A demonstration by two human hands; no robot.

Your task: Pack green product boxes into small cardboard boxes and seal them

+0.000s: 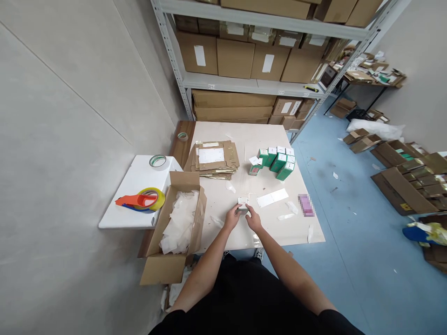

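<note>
Between my two hands, low over the front middle of the table, is a small pale box-like item (243, 202) with a grey near side. My left hand (232, 217) grips its left side, and my right hand (253, 218) has its fingers on the right side. Its exact kind is too small to make out. Right of my hands lies a white paper strip (272, 198). Farther back stand several green-and-white boxes (278, 163), and one nearer green box (255, 165) has its white flaps up.
Flattened cardboard boxes (211, 158) are stacked at the table's back left. An open carton (202, 209) of white packing material stands left, beside a white surface (122, 190) with a tape dispenser (143, 201). A pixelated purple item (306, 205) lies right. Shelving (258, 85) rises behind.
</note>
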